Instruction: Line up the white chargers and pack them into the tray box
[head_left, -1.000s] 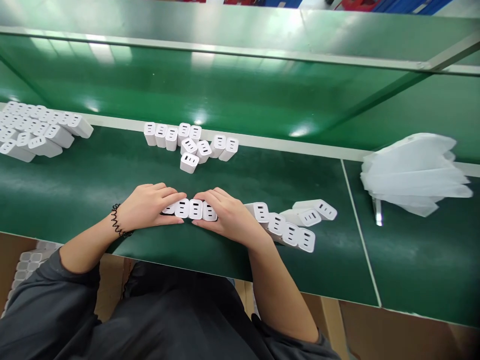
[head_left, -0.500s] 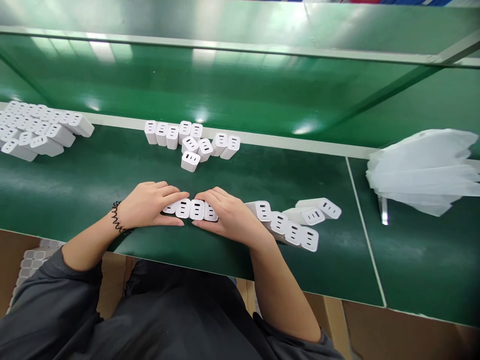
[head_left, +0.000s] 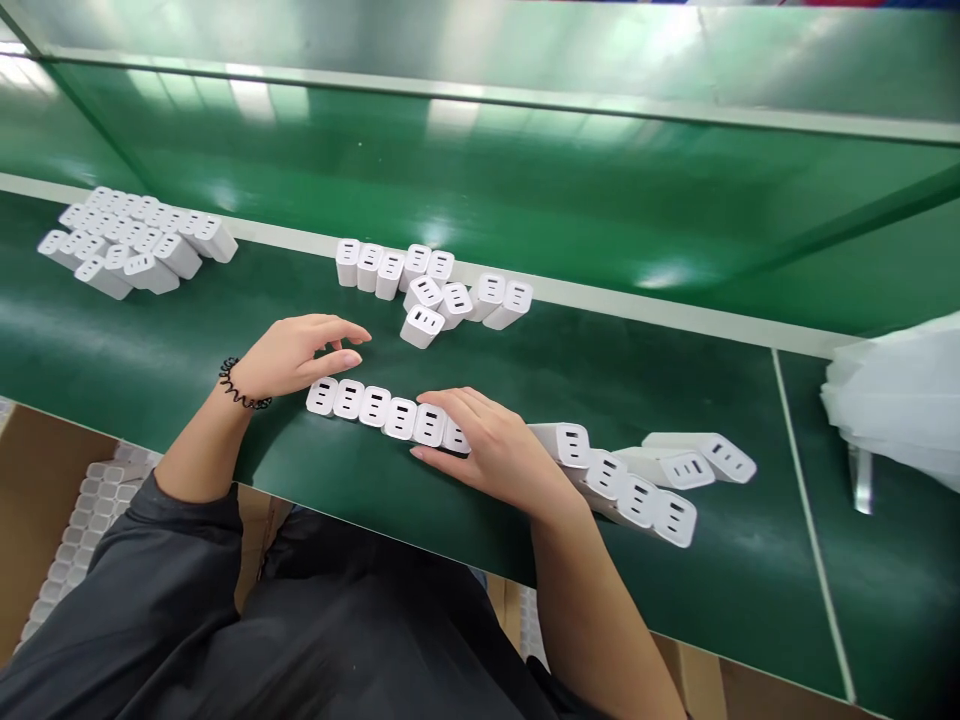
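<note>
A straight row of several white USB wall chargers (head_left: 375, 406) stands side by side on the green tabletop, ports facing up. My right hand (head_left: 499, 450) grips the right end of this row, thumb along the near side and fingers along the far side; it partly hides the last chargers. Raised just beyond the row's left end, my left hand (head_left: 296, 355) is empty, with thumb and fingers apart. Behind the row is a loose group of chargers (head_left: 422, 328). More chargers (head_left: 637, 498) lean or lie to the right of my right hand.
At the back left stands a large cluster of chargers (head_left: 142, 240). White translucent sheets (head_left: 900, 390) lie at the far right above a shiny metal piece (head_left: 861, 480). A green panel (head_left: 510, 190) rises behind the table. Below the front edge, a box holds white pieces (head_left: 82, 520).
My left hand has let go of the row's left end and lifted away, uncovering the chargers there. My right hand stays on the right end. The view has shifted left.
</note>
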